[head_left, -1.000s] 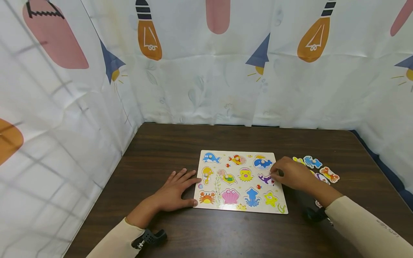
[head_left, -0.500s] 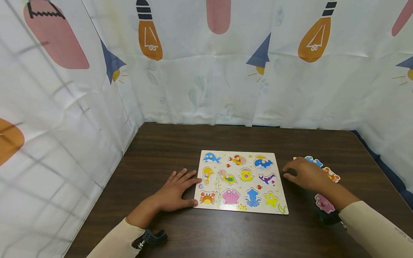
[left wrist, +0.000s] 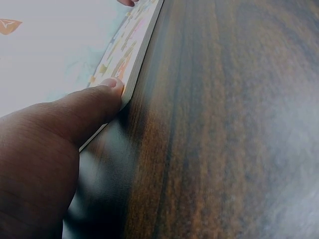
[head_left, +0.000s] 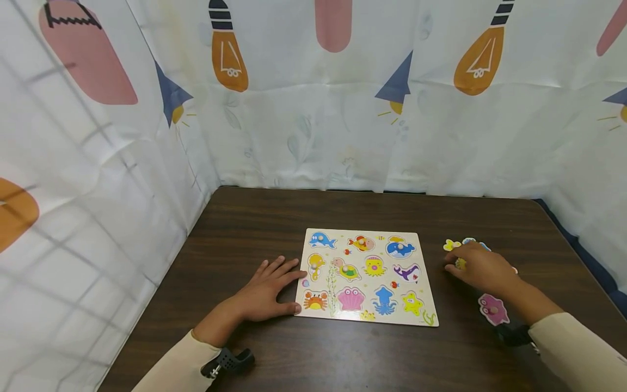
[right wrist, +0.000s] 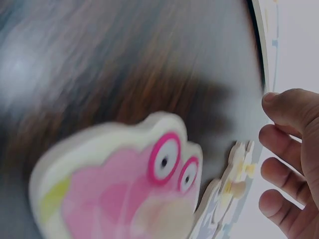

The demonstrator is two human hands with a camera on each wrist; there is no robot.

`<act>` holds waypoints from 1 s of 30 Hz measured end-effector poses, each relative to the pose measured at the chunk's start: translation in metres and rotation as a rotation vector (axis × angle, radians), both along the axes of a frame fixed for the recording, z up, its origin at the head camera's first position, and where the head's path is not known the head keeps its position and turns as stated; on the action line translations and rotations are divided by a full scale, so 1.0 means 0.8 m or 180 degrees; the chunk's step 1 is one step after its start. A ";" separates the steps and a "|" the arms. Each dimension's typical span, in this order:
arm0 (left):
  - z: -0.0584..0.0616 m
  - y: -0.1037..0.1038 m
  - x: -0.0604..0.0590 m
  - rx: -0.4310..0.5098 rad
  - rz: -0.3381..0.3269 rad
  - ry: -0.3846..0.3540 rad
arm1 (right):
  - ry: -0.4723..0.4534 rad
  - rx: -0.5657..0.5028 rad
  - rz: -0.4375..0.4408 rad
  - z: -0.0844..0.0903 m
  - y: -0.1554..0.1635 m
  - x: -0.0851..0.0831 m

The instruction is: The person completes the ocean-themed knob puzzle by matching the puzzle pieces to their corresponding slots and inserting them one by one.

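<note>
I am looking down at a dark wooden table [head_left: 274,218] with a wooden sea-animal puzzle board [head_left: 368,276] lying flat near its middle. My left hand [head_left: 264,288] rests flat and relaxed on the table at the board's left edge, fingers straight, thumb pressed against the near left corner; the left wrist view shows the thumb tip touching the board's side. My right hand [head_left: 482,269] lies to the right of the board, over a small cluster of loose puzzle pieces [head_left: 453,245], its fingers loosely bent above a yellow piece [head_left: 460,264]; I cannot tell whether it grips that piece. A pink octopus piece [head_left: 493,310] lies on the table just beside my right wrist, closer to me.
</note>
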State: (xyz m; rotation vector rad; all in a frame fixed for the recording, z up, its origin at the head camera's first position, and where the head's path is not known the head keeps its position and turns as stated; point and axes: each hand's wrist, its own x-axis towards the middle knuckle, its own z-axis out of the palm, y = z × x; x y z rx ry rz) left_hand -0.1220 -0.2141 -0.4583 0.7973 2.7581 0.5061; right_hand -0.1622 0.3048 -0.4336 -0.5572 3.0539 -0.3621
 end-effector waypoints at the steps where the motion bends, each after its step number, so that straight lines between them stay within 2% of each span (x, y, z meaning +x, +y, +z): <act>1: 0.000 0.000 0.000 -0.0002 0.0000 -0.0001 | -0.0001 0.0016 -0.0020 -0.001 0.003 0.001; 17: 0.002 0.001 0.001 -0.0023 0.0008 0.0002 | -0.0089 0.0169 -0.0222 -0.001 0.043 0.004; 30: 0.004 0.002 0.002 -0.0037 0.0022 0.0012 | -0.0170 0.0125 -0.0115 -0.001 0.051 0.002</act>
